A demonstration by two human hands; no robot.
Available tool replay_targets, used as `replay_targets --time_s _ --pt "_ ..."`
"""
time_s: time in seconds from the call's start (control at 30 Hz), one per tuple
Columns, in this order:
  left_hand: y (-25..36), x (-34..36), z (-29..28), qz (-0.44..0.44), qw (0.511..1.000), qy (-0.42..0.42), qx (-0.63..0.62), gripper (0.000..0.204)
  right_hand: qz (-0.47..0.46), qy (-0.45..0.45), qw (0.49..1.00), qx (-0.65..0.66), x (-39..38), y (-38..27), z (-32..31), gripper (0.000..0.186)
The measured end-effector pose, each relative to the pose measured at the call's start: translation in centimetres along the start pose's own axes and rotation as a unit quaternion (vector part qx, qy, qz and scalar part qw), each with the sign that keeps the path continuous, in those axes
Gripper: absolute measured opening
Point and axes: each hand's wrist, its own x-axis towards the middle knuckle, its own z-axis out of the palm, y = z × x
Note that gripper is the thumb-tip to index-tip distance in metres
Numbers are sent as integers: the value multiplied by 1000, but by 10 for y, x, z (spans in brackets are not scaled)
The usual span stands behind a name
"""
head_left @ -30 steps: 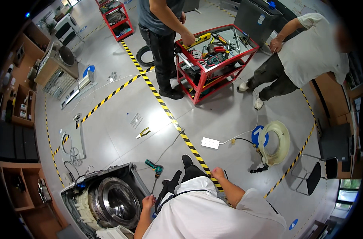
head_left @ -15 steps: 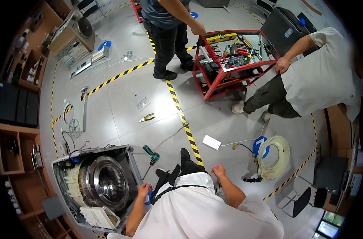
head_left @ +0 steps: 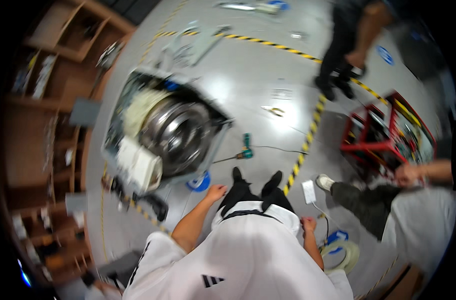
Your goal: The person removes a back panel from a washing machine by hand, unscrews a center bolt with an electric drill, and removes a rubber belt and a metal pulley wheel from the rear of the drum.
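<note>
My left hand (head_left: 217,192) hangs in front of my left side, its fingers curled with nothing showing in them. On my right, my right hand (head_left: 308,224) is low beside my shirt, also curled and seemingly bare. Both are slightly blurred and touch nothing. Nearest to the left one is an opened washing machine (head_left: 223,131) on the floor, its round metal drum (head_left: 180,137) exposed and a white box-shaped part (head_left: 139,166) at its corner. A green cordless drill (head_left: 246,150) lies ahead of my feet. The right hand is closest to a pale ring (head_left: 352,259), partly hidden by my arm.
Pliers (head_left: 274,111) and a white power strip (head_left: 308,192) lie on the floor, with a cable running from the strip. A red tool cart (head_left: 370,146) stands at the right, between two people. Wooden shelving (head_left: 38,165) lines the left. Yellow-black tape (head_left: 312,128) crosses the floor.
My view has swung left, so the washing machine now sits nearer the middle and the cart farther right. My feet are side by side now, and both hands have dropped closer to my body.
</note>
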Motion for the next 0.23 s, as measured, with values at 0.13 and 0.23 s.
replay_targets --time_s 0.13,0.23 --pt "-36 -24 -3 -48 997 49 -33 36 9 -27 999 28 -11 -30 1 20" --pt "-55 -45 -4 -86 995 46 8 39 -14 -46 999 3 -1 -54 1 22"
